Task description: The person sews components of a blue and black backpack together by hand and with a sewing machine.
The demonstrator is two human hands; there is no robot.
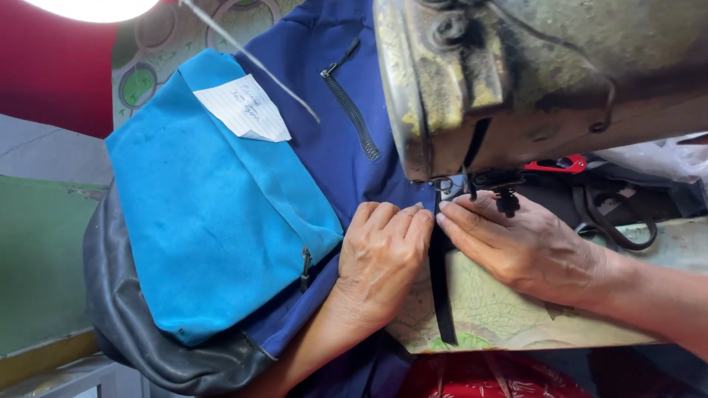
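Observation:
My left hand (382, 258) lies flat on dark blue fabric (324, 140), its fingertips pressing a black strap (440, 287) against the cloth. My right hand (516, 243) rests on the other side of that strap, fingers touching it just in front of the presser foot (506, 199) of an old worn sewing machine (531, 74). The strap runs from under the foot down over the machine bed (501, 317). A light blue bag panel (214, 214) with a zip lies left of my left hand.
A white paper slip (245, 109) lies on the light blue panel. Grey-black leather-like material (125, 324) hangs below it. A black zipper (352, 110) is sewn into the dark blue cloth. Red-handled scissors (558, 163) and black scissors (619, 221) lie behind my right hand.

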